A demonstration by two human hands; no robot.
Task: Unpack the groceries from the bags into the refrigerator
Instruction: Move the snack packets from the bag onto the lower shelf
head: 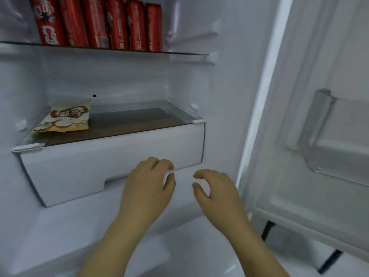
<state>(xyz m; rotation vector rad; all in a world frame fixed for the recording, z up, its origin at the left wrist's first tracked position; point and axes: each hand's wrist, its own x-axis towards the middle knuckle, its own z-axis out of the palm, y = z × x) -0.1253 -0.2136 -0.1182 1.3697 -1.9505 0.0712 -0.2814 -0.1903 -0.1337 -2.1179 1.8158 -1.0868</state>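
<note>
Refrigerator shelf: snack packet; red cans above, drawer below.

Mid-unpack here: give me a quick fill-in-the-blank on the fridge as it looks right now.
1. The cans on the upper shelf are ____ in colour.
2. The packet lies at the ____ end of the glass shelf.
3. The drawer under that shelf is ____ in colour.
4. The left hand and the right hand, both in front of the drawer, hold ____.

Missing words: red; left; white; nothing.
</note>
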